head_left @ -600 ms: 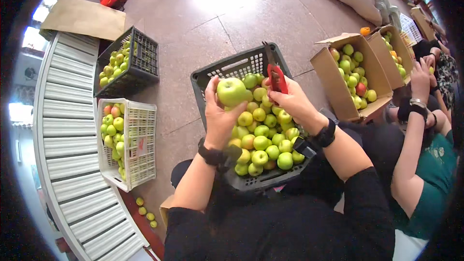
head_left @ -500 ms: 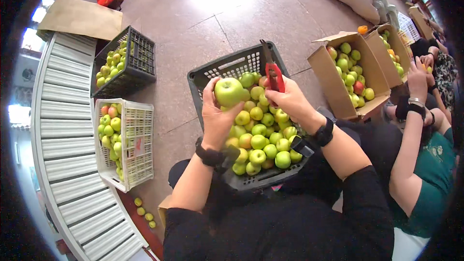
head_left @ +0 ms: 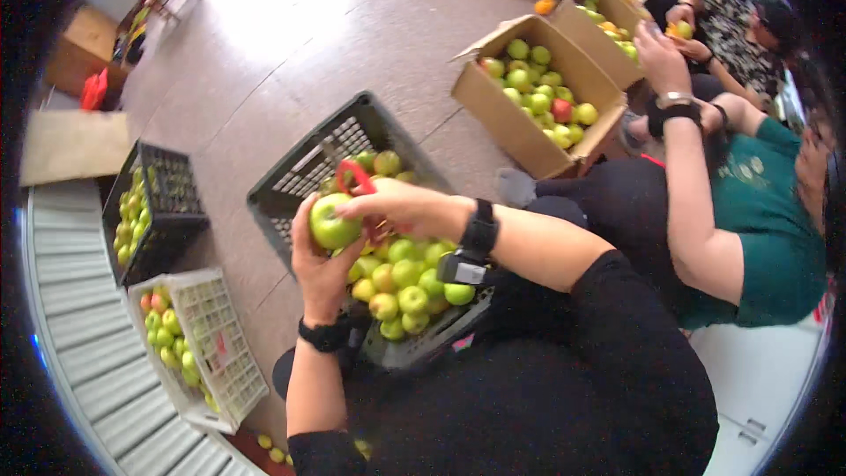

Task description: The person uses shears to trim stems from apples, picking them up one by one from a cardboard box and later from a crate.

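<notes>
My left hand [head_left: 317, 275] is closed around a large green apple [head_left: 336, 224] and holds it up above the near crate. My right hand [head_left: 412, 209] grips red-handled pruning snips [head_left: 354, 177] right against the apple's far side. The blades are blurred and partly hidden, so I cannot tell whether they touch the apple. Below both hands is a dark grey plastic crate [head_left: 275, 204], tilted in view, with many green and yellowish apples [head_left: 407, 273] inside. A black band circles each wrist, and a small dark device sits by the right one.
At the left stand a black crate [head_left: 181, 203] and a white crate [head_left: 231, 344] of apples, beside a roller conveyor [head_left: 75, 300]. Cardboard boxes [head_left: 502, 128] of apples stand on the right. Close on my right sits a co-worker in a green shirt [head_left: 780, 220].
The view has swung to the right. My right hand has brought the snips over to the apple in my left hand; before, they pointed away from it, apart.
</notes>
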Action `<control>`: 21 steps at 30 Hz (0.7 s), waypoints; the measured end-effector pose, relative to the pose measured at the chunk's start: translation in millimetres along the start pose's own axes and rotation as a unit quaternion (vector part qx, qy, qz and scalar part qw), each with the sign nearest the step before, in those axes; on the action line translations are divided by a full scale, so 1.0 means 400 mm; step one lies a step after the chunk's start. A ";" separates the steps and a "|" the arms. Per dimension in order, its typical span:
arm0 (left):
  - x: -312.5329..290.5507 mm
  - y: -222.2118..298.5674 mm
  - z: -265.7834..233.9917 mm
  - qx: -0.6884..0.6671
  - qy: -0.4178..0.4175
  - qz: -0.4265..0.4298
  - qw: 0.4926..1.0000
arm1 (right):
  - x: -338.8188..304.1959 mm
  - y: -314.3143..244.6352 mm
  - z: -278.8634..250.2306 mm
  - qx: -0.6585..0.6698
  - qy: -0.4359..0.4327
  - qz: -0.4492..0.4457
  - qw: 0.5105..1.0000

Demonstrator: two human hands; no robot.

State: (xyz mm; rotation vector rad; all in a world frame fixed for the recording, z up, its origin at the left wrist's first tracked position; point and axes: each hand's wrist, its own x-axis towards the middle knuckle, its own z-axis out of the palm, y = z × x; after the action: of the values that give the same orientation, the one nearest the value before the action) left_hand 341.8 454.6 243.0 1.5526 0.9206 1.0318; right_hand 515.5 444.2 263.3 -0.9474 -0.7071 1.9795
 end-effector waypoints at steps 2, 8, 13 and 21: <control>0.002 0.001 0.001 -0.034 -0.014 -0.025 0.999 | 0.004 0.010 -0.011 0.030 -0.006 -0.001 1.000; 0.001 0.003 0.026 -0.039 -0.038 -0.008 0.998 | -0.019 0.001 -0.009 -0.014 0.024 -0.094 0.995; 0.012 0.004 0.019 -0.053 -0.015 -0.014 0.998 | 0.004 0.006 -0.052 0.038 0.080 -0.085 0.992; 0.064 0.033 -0.001 -0.157 0.062 -0.083 0.982 | -0.043 -0.127 -0.664 -0.233 0.428 -0.243 0.839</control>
State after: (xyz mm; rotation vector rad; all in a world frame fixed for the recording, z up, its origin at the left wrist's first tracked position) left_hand 351.0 476.0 260.2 1.1411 0.9076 1.1034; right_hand 760.8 491.7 158.5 -1.5950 -0.7887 0.7848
